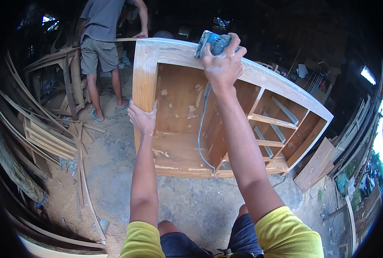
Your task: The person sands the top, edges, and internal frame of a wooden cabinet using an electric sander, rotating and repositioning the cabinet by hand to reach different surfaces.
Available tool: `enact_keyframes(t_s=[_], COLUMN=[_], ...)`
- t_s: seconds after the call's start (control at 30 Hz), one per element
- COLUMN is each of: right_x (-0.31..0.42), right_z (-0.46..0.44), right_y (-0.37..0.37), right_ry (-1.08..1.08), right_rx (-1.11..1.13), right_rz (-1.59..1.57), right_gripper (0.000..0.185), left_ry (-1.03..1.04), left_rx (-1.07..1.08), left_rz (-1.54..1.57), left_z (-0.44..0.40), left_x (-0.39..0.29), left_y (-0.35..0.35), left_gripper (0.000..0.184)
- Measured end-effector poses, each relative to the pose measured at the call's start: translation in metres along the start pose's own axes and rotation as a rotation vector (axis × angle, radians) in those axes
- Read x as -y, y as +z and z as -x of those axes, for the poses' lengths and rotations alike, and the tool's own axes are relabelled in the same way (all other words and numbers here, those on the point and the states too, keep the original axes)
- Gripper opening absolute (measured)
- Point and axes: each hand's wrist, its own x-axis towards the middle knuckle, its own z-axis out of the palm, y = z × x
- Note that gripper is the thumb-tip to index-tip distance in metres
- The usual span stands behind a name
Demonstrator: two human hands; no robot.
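Note:
My right hand (222, 71) is closed around a dusty blue electric sander (218, 43), which rests against the top front rail of a wooden cabinet (180, 58). White dust coats the back of this hand. From the sander a grey-blue cord (201, 124) hangs down in front of the cabinet's open bay and reaches the floor. My left hand (142, 118) grips the cabinet's left upright (145, 84), fingers wrapped round its edge. The upper part of that upright and the rail look pale, while lower down the wood is orange-brown. Drawer runners (272, 121) show in the right-hand section.
Another person (101, 43) stands behind at the upper left, a hand near the cabinet's corner. Long wood strips (49, 137) are stacked along the left. Flat boards (315, 165) lean at the right. Sawdust and scraps lie on the concrete floor (178, 206).

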Motion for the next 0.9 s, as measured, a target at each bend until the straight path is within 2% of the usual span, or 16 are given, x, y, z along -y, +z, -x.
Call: enact_keyframes(t_s=[0.07, 0.2, 0.37, 0.53, 0.6, 0.67, 0.73, 0.8, 0.87, 0.9], right_x=[-0.021, 0.007, 0.059, 0.020, 0.019, 0.019, 0.011, -0.013, -0.044, -0.049], right_z=[-0.002, -0.002, 0.000, 0.005, 0.004, -0.002, -0.007, -0.016, -0.015, -0.015], right_y=[-0.005, 0.006, 0.026, 0.011, 0.010, 0.007, -0.003, -0.024, -0.041, -0.051], right_ry=[0.018, 0.037, -0.039, -0.016, 0.018, -0.073, -0.160, -0.472, -0.578, -0.687], right_rx=[-0.051, -0.060, 0.100, -0.036, -0.026, 0.106, 0.189, 0.429, 0.512, 0.610], right_rz=[0.036, 0.002, -0.022, 0.036, 0.027, 0.026, 0.049, 0.138, 0.215, 0.240], right_gripper=[0.074, 0.074, 0.074, 0.076, 0.075, 0.076, 0.070, 0.064, 0.063, 0.068], left_ry=[-0.020, -0.034, -0.004, -0.033, -0.010, -0.005, -0.009, -0.012, -0.029, -0.032], left_rx=[-0.001, 0.015, 0.012, 0.032, 0.019, 0.018, 0.026, 0.028, 0.027, 0.024], left_rz=[-0.016, -0.033, -0.036, -0.015, -0.010, -0.016, -0.028, -0.004, 0.010, 0.011], left_z=[0.001, 0.000, -0.001, -0.002, -0.002, -0.004, -0.001, -0.002, 0.000, 0.000], left_x=[-0.004, -0.004, 0.002, 0.005, 0.005, 0.005, 0.007, 0.007, 0.007, 0.006], left_y=[0.000, -0.002, 0.002, 0.000, 0.000, 0.001, 0.000, 0.001, 0.002, 0.003], left_gripper=[0.111, 0.111, 0.111, 0.109, 0.108, 0.108, 0.108, 0.108, 0.108, 0.108])
